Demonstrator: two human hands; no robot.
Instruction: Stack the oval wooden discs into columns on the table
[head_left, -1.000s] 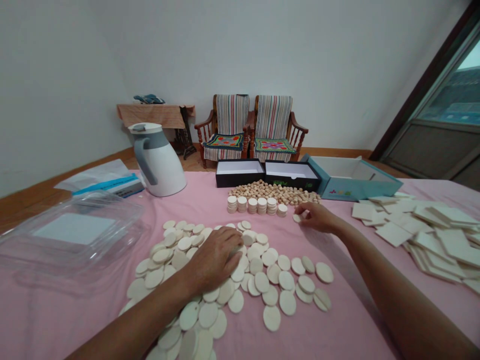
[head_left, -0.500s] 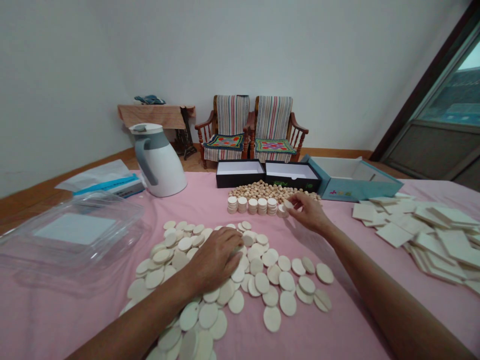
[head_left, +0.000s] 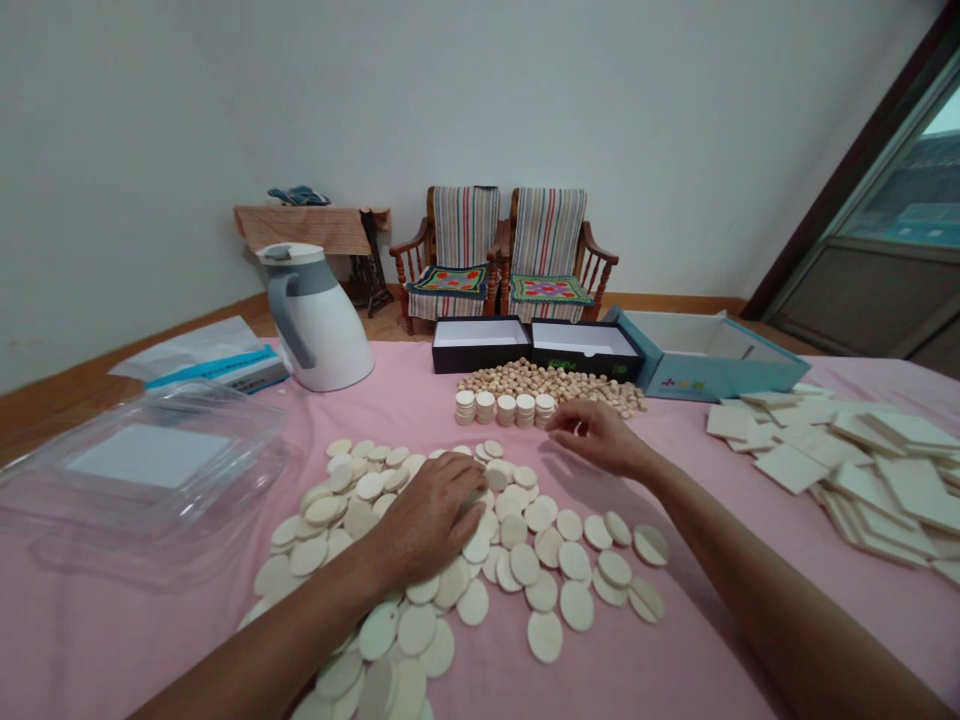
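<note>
A wide pile of pale round wooden discs (head_left: pixel 416 630) is spread over the pink cloth. My left hand (head_left: pixel 431 515) lies palm down on it, fingers slightly bent and thumb apart; nothing is visibly gripped. Farther back, several short stacks of discs (head_left: pixel 506 410) stand upright in a row. At the row's right end is my right hand (head_left: pixel 600 437), its fingers and thumb curled together beside the last stack (head_left: pixel 545 410). Whatever is between those fingertips is hidden. Small wooden pieces (head_left: pixel 525 378) lie heaped behind the stacks.
Two black open boxes (head_left: pixel 480 358) and a blue box (head_left: pixel 724 385) line the back edge. Square wooden tiles (head_left: pixel 862 460) are heaped at the right. At the left are a white and grey jug (head_left: pixel 330 335), clear plastic packaging (head_left: pixel 247 480) and a blue-edged packet (head_left: pixel 259 375).
My right hand has moved left toward the last stack and now covers the spot where the short stack at the row's end showed. The disc it held is out of sight. My left hand is unmoved.
</note>
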